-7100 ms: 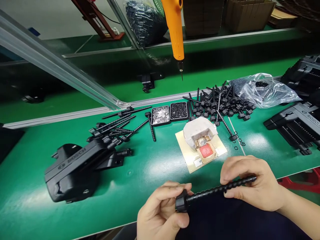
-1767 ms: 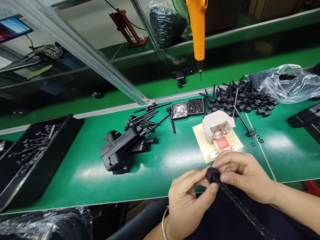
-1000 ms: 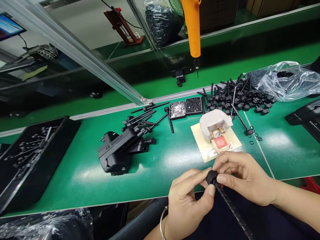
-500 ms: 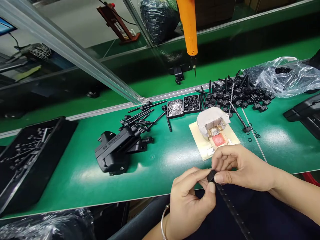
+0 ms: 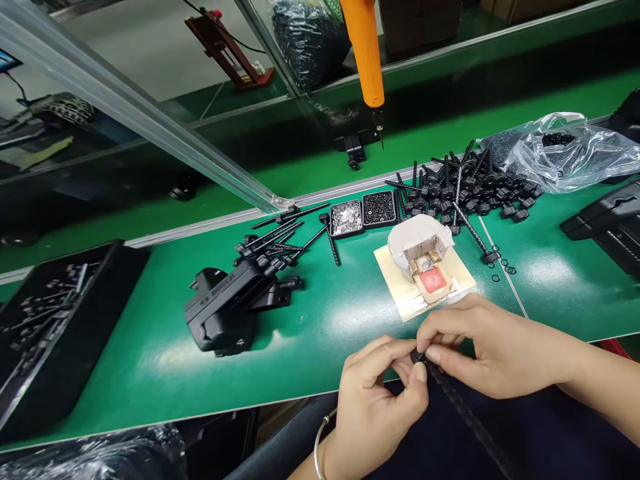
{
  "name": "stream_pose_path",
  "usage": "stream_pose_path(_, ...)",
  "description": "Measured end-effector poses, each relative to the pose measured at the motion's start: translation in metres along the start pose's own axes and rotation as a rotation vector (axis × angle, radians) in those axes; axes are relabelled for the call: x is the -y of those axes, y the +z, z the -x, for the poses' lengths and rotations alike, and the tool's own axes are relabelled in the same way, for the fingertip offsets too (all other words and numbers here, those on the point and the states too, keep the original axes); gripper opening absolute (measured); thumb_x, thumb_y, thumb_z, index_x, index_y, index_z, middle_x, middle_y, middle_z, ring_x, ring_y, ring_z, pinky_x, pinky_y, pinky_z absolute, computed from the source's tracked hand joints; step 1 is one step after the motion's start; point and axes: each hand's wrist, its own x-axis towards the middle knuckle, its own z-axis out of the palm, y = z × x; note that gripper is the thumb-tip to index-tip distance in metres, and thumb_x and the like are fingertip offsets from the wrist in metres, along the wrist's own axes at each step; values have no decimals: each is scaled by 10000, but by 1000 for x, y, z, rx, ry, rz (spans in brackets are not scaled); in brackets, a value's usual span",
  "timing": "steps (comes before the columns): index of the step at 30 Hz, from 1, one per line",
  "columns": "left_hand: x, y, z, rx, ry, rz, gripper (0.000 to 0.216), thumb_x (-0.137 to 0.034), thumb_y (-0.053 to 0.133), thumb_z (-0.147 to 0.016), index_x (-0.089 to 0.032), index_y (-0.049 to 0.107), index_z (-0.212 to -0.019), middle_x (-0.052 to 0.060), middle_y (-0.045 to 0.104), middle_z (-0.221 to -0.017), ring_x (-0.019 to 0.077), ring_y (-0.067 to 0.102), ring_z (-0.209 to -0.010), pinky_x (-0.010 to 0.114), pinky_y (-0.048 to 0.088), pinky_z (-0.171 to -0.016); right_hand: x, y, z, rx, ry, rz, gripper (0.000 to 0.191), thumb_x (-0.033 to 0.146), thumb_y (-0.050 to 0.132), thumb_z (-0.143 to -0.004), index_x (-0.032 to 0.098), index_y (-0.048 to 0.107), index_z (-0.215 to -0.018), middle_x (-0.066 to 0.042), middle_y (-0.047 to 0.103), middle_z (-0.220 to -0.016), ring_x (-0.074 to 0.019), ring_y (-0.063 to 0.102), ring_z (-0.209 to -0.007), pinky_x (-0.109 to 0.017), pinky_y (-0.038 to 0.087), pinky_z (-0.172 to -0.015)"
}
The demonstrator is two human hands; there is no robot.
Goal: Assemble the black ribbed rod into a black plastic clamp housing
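matt black ribbed rod (image 5: 465, 417), glossy green mat (image 5: 150, 353), crinkled clear bag (image 5: 565, 153)

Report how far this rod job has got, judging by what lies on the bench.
Done, it seems: a few rods lie by the black housing. In hand: left hand and right hand pinch one threaded rod at its head. Left: a heap of rods.

table (image 5: 150, 373): green;
threaded rod (image 5: 463, 410): black, ridged;
screwdriver (image 5: 363, 50): orange;
pad (image 5: 433, 279), beside the card (image 5: 400, 300): red;
card: cream
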Motion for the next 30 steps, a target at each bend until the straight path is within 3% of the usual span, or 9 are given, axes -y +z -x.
stream_pose_path(3, 1, -1, 0, 6, 11, 31, 136, -115, 703, -856, -152, 832, -834, -21, 679, -563, 94, 647, -472, 122, 541, -518, -5, 0, -5, 52, 135, -364, 163, 313, 717, -926, 153, 696, -953, -24, 710, -776, -140, 662, -690, -225, 505, -651)
stream_pose_path(6, 3, 0, 1, 14, 39, 60, 126, -87, 733, -836, -164, 828, -863, -29, 689, -577, 91, 651, -479, 126, 548, -534, -10, 0, -12, 85, 241, -710, 419, 327, 1006, -698, 161, 647, -835, 49, 645, -660, -70, 547, -575, -151, 426, -554)
stream_pose_path(8, 4, 1, 1, 19, 60, 81, 147, -69, 750, -823, -171, 830, -893, -29, 701, -594, 91, 658, -487, 130, 557, -546, -13, 1, -15, 107, 262, -816, 498, 310, 1070, -619, 162, 631, -801, 90, 585, -564, -46, 465, -506, -132, 380, -501)
stream_pose_path(13, 3, 2, 0, 30, -15, 142, 156, -87, 759, -855, -186, 866, -911, -7, 732, -630, 98, 686, -517, 135, 570, -556, -10, 0, -14, 53, 290, -786, 497, 348, 1081, -638, 147, 662, -815, 36, 690, -624, -65, 589, -548, -139, 481, -555)
stream_pose_path(18, 2, 2, -1, 27, -134, 250, 214, -116, 779, -866, -246, 905, -980, -19, 712, -633, 88, 662, -523, 127, 552, -534, -7, 1, -12, -4, 269, -802, 451, 392, 1051, -705, 144, 693, -823, 47, 671, -638, -73, 633, -556, -151, 530, -573)
stream_pose_path(23, 2, 2, 0, 1, -163, 289, 290, -103, 791, -850, -310, 915, -1012, -28, 712, -644, 65, 626, -512, 97, 507, -508, -14, 3, -11, -16, 233, -772, 416, 424, 1018, -765, 140, 746, -900, 22, 719, -691, -85, 696, -618, -172, 597, -650)
stream_pose_path(27, 2, 1, 1, -19, -191, 291, 243, -129, 799, -855, -292, 920, -988, -20, 701, -611, 65, 618, -496, 82, 482, -479, -17, 2, -7, -26, 184, -739, 307, 339, 951, -838, 139, 764, -977, -5, 771, -770, -97, 740, -674, -190, 633, -709)
stream_pose_path(30, 1, 0, 2, -32, -268, 321, 119, -226, 839, -868, -246, 921, -952, 16, 733, -669, 99, 689, -505, 114, 542, -489, -15, 3, -4, -23, 138, -653, 192, 258, 843, -882, 141, 770, -1016, -34, 807, -833, -127, 791, -749, -216, 660, -763)
